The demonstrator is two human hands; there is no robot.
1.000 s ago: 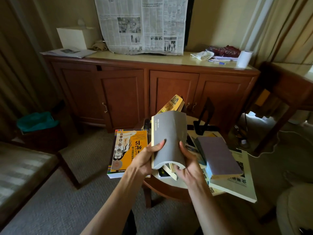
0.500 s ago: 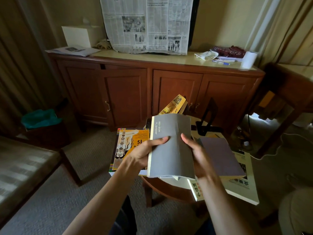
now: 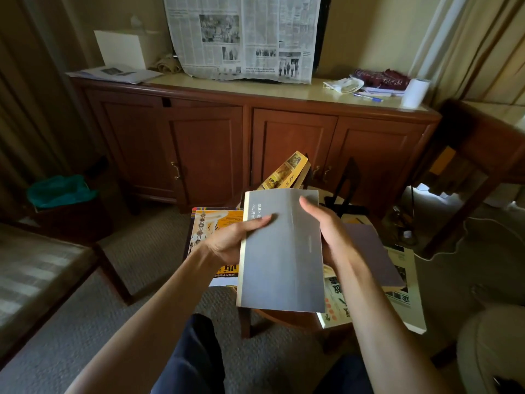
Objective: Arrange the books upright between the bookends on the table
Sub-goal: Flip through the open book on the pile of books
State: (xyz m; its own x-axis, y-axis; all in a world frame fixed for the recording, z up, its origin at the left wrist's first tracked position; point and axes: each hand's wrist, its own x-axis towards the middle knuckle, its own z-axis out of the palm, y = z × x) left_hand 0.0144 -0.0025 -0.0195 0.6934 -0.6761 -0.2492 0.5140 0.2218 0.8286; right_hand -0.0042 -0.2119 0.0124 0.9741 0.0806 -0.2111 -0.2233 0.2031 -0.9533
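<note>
I hold a grey paperback [image 3: 279, 260] flat in front of me above the small round table [image 3: 287, 317]. My left hand [image 3: 231, 240] grips its left edge, thumb across the cover. My right hand [image 3: 326, 231] grips its right edge, thumb on top. A black bookend [image 3: 345, 184] stands at the table's far side, and a yellow book [image 3: 287, 172] leans tilted to its left. An orange-covered book [image 3: 211, 231] lies flat at the left. A purple-grey book [image 3: 366, 251] lies on a white book [image 3: 397, 291] at the right. A second bookend is hidden or cannot be made out.
A wooden sideboard [image 3: 250, 132] stands behind the table with a newspaper [image 3: 244, 35], papers, a pen and a white roll [image 3: 415, 93]. A bench [image 3: 37, 268] is at the left, a chair arm [image 3: 491, 348] at the lower right, a wooden desk [image 3: 483, 143] at the far right.
The grey book, curled and upright a second ago, has flattened and come down toward me in both hands. My view has shifted slightly.
</note>
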